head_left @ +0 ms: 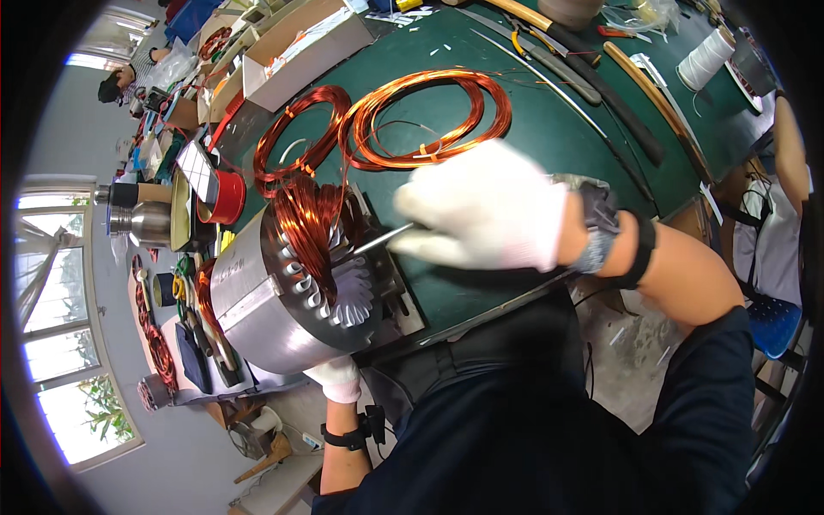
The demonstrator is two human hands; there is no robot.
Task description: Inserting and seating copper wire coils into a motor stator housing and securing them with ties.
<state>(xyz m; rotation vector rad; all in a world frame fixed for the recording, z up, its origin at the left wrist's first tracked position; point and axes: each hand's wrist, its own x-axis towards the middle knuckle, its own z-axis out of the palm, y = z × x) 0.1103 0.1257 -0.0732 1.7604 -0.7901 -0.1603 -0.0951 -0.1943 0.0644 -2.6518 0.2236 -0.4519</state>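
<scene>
A silver cylindrical motor stator lies on its side at the table's near edge. White paper slot liners ring its open end, and a thick bundle of copper wire hangs across that opening. My right hand, in a white glove and slightly blurred, is closed around a thin metal rod whose far end points into the slots. My left hand, also gloved, is at the stator's near underside; its fingers are hidden behind the housing.
Large coils of copper wire lie on the green tabletop beyond the stator. Mallets and long tools lie at the far right near a spool of white cord. An open box stands far left. Another person works in the background.
</scene>
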